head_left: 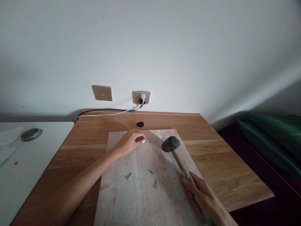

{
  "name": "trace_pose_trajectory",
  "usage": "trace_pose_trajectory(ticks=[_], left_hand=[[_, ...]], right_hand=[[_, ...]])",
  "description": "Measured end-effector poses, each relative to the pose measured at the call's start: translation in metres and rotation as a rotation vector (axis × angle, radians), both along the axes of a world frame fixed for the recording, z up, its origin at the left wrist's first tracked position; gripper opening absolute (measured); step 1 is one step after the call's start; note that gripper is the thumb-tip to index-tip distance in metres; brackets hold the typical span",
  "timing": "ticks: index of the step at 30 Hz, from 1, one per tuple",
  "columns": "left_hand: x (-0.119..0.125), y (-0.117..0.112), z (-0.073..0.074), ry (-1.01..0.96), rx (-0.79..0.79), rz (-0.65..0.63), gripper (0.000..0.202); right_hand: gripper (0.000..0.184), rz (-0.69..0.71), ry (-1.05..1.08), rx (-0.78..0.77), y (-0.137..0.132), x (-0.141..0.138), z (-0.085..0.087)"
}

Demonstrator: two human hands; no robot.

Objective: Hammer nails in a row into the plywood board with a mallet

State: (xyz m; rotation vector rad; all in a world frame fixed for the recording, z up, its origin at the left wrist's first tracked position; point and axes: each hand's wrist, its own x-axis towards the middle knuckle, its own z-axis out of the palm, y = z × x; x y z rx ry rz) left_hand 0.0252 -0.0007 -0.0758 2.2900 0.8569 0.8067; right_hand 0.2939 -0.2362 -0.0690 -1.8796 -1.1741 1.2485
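Observation:
My right hand [199, 191] is wrapped round the handle of a rubber mallet [171, 144]. The mallet's dark head is over the right part of a pale wooden board [113, 201]. Near the board's far edge, my left hand [131, 142] is closed in a pinch, with a small pale bit at the fingertips that I cannot make out. Three small pointed metal pieces that look like nails lie on the board nearer to me: one nail [129, 176] to the left, another nail [150, 171] in the middle and a third nail [155, 184] just below it.
Beneath the board is a wooden desk [216, 163] with a round cable hole [140, 124]. White and black cables [113, 113] run along its back edge to a wall socket [141, 97]. A white table [35, 169] adjoins at left; cushions [270, 147] lie at right.

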Motion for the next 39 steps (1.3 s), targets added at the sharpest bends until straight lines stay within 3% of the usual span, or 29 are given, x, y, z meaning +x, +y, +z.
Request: trace_pose_trajectory(ticks=[6,12,18,27,39], left_hand=[[0.003,0.002,-0.003,-0.047,-0.078,0.015,0.020],[0.003,0.005,-0.010,-0.066,-0.067,0.045,0.031],[0.003,0.006,-0.007,-0.076,-0.096,0.006,0.040],[0.004,0.007,-0.008,-0.070,-0.101,0.036,0.056],[0.002,0.007,-0.009,-0.069,-0.101,0.035,0.054]], right_hand=[[0.060,0.064,0.000,0.010,0.010,-0.006,0.013],[0.051,0.196,-0.012,0.077,0.039,-0.024,0.028],[0.049,0.238,-0.048,0.057,0.061,-0.041,0.035],[0.047,0.255,-0.098,0.071,0.061,-0.046,0.033],[0.050,0.267,-0.100,0.051,0.057,-0.054,0.033]])
